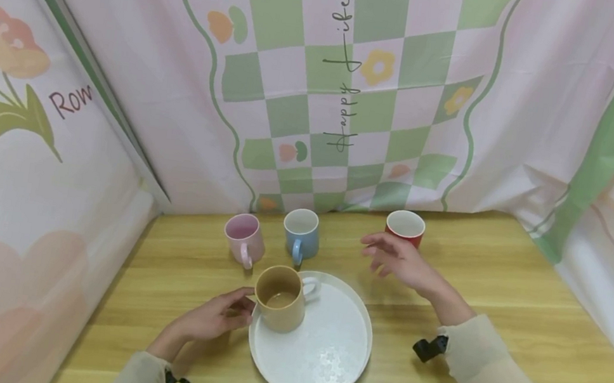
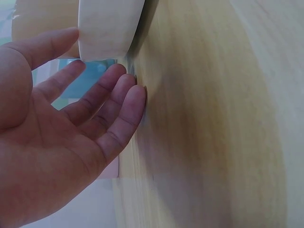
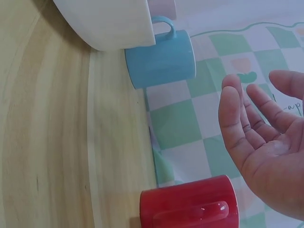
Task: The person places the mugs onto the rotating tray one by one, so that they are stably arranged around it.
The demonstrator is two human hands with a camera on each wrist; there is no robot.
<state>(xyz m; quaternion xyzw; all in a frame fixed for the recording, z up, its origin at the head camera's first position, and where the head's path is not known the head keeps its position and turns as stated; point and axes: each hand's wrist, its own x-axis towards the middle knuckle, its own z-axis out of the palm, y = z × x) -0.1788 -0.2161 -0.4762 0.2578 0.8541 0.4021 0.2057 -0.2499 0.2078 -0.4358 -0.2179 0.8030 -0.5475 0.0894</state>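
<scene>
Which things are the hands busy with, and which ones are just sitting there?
Probably part of the job:
white tray, right beside the left hand
tan mug, standing on the tray
red mug, nearest the right hand

Seem to be just there for now:
pink mug, off the tray
blue mug, off the tray
green-checked cloth, hanging behind

The red mug (image 3: 183,197) looks glossy, the table (image 1: 501,298) smooth, grained wood.

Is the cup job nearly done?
Looks done: the yellow cup sits on the tray. In hand: no cup; the left hand is by the tray, the right hand near the red cup. Probably left: that, the blue cup and pink cup, all off the tray.
</scene>
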